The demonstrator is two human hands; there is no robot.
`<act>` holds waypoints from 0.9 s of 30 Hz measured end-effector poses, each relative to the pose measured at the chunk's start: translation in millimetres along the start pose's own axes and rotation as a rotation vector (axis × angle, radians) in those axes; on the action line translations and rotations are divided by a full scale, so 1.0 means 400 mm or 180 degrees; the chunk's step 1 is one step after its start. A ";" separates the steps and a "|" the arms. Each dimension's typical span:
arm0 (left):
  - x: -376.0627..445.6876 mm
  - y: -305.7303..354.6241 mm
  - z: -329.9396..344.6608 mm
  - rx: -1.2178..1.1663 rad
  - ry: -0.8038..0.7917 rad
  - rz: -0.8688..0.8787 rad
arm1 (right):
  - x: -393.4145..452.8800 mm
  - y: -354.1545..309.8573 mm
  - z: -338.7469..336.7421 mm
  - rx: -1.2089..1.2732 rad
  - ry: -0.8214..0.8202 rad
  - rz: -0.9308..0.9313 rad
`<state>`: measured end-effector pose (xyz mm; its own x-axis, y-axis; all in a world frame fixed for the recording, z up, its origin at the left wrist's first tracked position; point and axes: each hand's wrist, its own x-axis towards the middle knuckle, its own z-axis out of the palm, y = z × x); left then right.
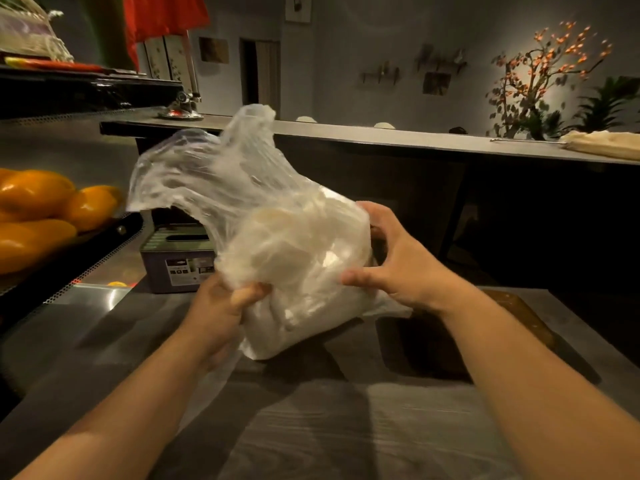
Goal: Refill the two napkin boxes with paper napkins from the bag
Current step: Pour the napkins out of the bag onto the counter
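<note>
Dim bar room, grey wood-grain counter (311, 427). Clear plastic bag (242, 188) of white paper napkins (298, 261) held up above counter. Left hand (221, 306) clenched on bag's lower left corner; right hand (391, 265) spread, fingertips pressing bag's right side. 1 napkin box (176, 261) behind bag, left. Oranges (38, 209) far left.

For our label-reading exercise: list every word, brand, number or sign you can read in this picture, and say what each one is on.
No text here can be read.
Sticker on the front of the grey napkin box: there is print and small pictures, but too small and blurred to read.
Clear plastic bag of napkins: no print visible.
Framed pieces on the back wall: too dim and distant to show any writing.
</note>
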<state>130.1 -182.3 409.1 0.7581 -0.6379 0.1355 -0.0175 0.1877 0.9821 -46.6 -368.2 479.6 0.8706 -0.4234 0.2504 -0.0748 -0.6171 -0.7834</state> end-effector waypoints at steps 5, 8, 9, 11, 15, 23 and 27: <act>-0.072 0.004 0.032 -0.0859 -0.0065 -0.0637 | 0.002 -0.029 -0.021 -0.0637 -0.0613 0.0310; -0.108 0.011 0.054 -0.1131 -0.0063 -0.0793 | 0.024 -0.042 -0.014 -0.0915 -0.0482 0.0615; -0.118 0.014 0.060 -0.1218 -0.0100 -0.0928 | 0.031 -0.046 -0.015 -0.1102 -0.0451 0.0759; -0.143 0.029 0.071 -0.1307 -0.0263 -0.1203 | 0.043 -0.053 -0.019 -0.1387 -0.0525 0.1089; -0.198 0.041 0.089 -0.1551 -0.0537 -0.1603 | 0.058 -0.062 -0.005 -0.1685 -0.0774 0.1465; -0.263 0.033 0.086 -0.1631 -0.0563 -0.2098 | 0.102 -0.061 0.028 -0.1617 -0.1326 0.1699; -0.247 0.038 0.048 -0.1927 -0.0437 -0.2221 | 0.067 -0.088 -0.031 -0.0853 -0.1959 0.1185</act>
<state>42.4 -130.8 413.0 0.3847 -0.8284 -0.4070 0.7848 0.0615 0.6167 -26.8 -366.0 521.1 0.8728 -0.2377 -0.4262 -0.4631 -0.6791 -0.5695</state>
